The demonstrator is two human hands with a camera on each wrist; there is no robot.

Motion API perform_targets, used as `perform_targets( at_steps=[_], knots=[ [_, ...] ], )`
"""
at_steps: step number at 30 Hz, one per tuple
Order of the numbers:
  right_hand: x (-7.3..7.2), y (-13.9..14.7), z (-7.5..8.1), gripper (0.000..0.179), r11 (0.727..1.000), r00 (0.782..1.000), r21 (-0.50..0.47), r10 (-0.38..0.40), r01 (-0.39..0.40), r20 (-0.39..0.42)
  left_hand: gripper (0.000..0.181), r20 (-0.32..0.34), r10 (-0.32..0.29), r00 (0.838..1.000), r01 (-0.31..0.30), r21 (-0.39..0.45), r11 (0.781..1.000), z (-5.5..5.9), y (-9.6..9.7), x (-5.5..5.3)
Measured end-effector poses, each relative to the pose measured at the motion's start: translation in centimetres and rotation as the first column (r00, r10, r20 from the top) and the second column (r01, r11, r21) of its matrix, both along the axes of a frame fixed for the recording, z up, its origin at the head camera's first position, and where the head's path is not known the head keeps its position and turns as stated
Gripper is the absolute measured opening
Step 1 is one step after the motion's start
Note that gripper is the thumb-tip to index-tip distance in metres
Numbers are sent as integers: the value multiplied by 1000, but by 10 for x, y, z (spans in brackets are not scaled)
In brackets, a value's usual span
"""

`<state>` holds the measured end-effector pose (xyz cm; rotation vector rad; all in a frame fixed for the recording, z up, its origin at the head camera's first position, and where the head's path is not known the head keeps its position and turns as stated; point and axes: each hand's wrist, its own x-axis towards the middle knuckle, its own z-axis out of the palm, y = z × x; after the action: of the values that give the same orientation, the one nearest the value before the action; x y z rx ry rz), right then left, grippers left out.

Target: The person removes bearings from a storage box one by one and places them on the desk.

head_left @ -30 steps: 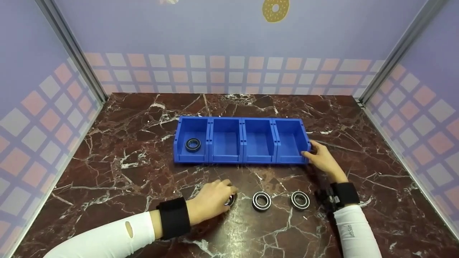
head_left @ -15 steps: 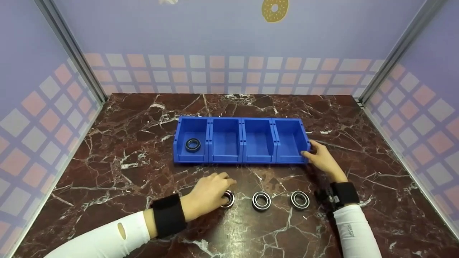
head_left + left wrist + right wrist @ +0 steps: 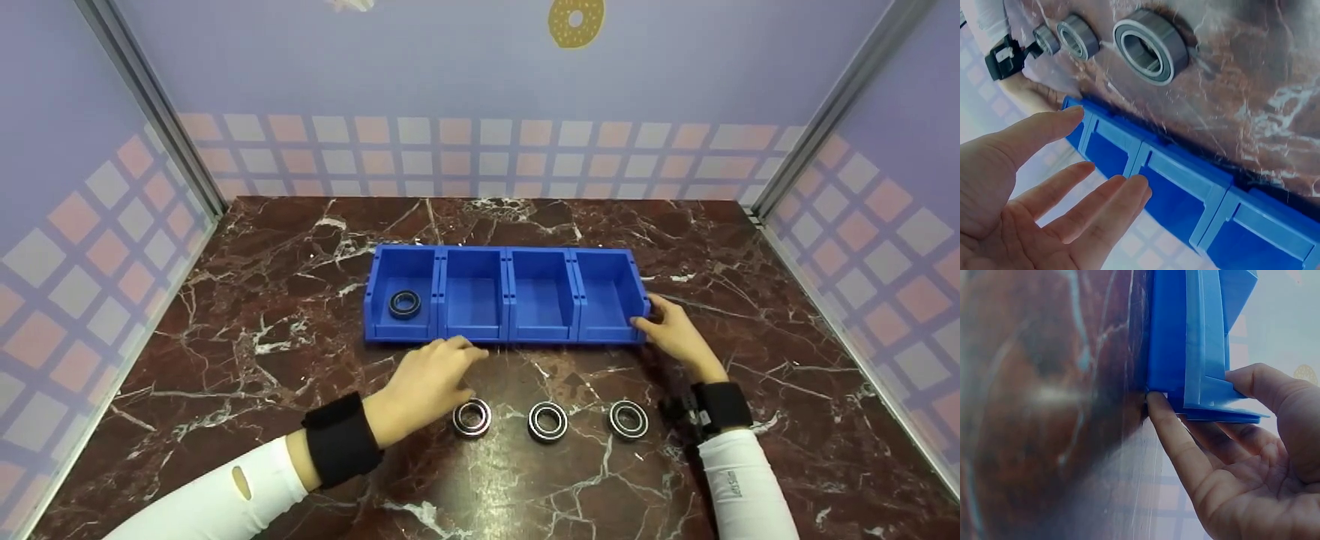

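Observation:
In the head view, three metal ball bearings lie in a row on the table: a left bearing (image 3: pixel 472 418), a middle bearing (image 3: pixel 548 421) and a right bearing (image 3: pixel 628 420). My left hand (image 3: pixel 427 382) hovers just behind the left bearing with nothing in its grasp; the left wrist view shows its fingers (image 3: pixel 1089 225) spread and relaxed. A row of joined blue bins (image 3: pixel 508 334) stands behind. Another bearing (image 3: pixel 404 304) lies in the leftmost bin. My right hand (image 3: pixel 675 334) grips the right end wall of the row, thumb (image 3: pixel 1258 379) inside and fingers outside.
The dark red marbled table (image 3: pixel 262 412) is enclosed by a patterned back wall (image 3: pixel 465 67) and side walls. Grey metal posts (image 3: pixel 150 97) stand at the rear corners. Black bands circle both wrists.
My left hand has let go of the left bearing and moved back toward the bins, leaving that bearing fully visible on the table. The right hand and bins have stayed put.

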<state>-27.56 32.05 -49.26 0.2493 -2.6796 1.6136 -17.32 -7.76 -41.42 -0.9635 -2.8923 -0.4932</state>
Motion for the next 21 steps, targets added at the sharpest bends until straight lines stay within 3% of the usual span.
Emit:
perform_targets(
  at_steps=[10, 21],
  knots=[
    [1, 1, 1, 51, 1000, 1000, -1, 18, -18, 1, 47, -17, 64, 998, -63, 51, 997, 12, -7, -9],
    [0, 0, 1, 48, 1000, 1000, 9, 12, -12, 0, 45, -56, 119, 991, -112, 115, 987, 12, -15, -20]
  ],
)
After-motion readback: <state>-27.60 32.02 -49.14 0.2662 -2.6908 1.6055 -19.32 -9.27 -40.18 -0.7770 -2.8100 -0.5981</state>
